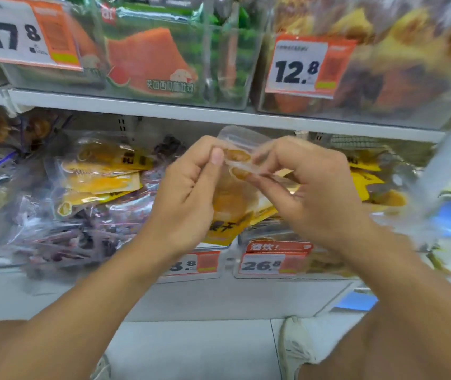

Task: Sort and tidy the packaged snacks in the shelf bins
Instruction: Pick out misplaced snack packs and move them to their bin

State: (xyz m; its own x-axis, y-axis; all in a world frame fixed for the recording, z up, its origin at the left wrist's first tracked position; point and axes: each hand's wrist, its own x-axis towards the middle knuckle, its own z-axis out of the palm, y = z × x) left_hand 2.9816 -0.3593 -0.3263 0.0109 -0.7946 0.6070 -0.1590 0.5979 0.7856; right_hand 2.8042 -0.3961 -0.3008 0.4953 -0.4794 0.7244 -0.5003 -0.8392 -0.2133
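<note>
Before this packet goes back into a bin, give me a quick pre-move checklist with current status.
1. Left hand grips the clear snack packet: ok, thumb and fingers pinch its edge.
2. Right hand grips the same packet: ok, fingers pinch it from the other side.
3. Packet is clear of the bins: ok, held in front of the lower shelf.
4. Matching yellow packets identified in the lower bin: ok, same yellow labels show left of the hands.
5. Packet seal intact: cannot tell, blurred.
6. Price tag 26.8 matches this packet: cannot tell.
</note>
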